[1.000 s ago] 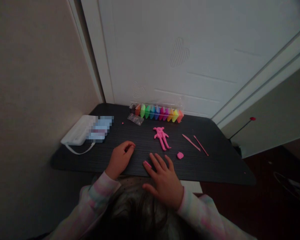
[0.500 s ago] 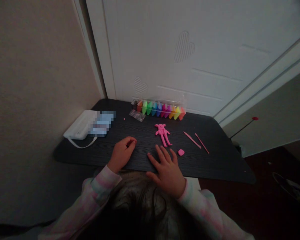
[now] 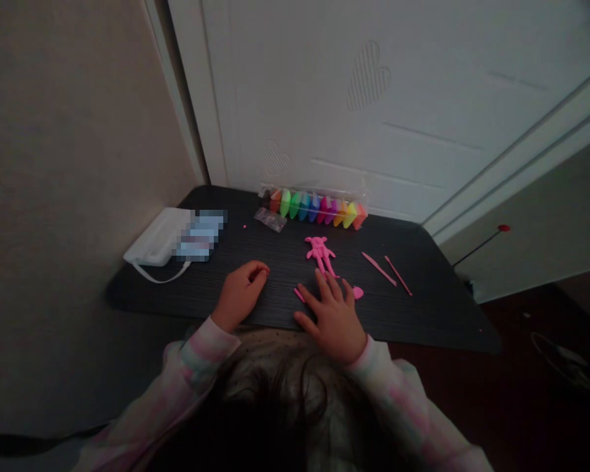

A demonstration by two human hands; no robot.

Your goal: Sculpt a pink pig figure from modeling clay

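My right hand (image 3: 332, 313) lies flat on the dark table (image 3: 437, 308) with its fingers stretched out. A thin pink clay roll (image 3: 299, 295) pokes out from under its forefinger. Its fingertips nearly touch the legs of a pink clay figure (image 3: 319, 252). A small pink clay lump (image 3: 358, 293) sits just right of the little finger. My left hand (image 3: 240, 292) rests on the table to the left, fingers curled in and thumb against the forefinger. What it may hold is hidden.
Two thin pink modelling tools (image 3: 379, 269) (image 3: 398, 276) lie right of the figure. A clear pack of coloured clay pieces (image 3: 317, 208) stands by the white door, beside a small clear bag (image 3: 271, 219). A white pouch (image 3: 153, 246) lies far left. Hair fills the bottom.
My right hand has slid forward over the table toward the clay figure, and the pink roll now shows beside its forefinger. The left hand has stayed put. The view has tilted slightly.
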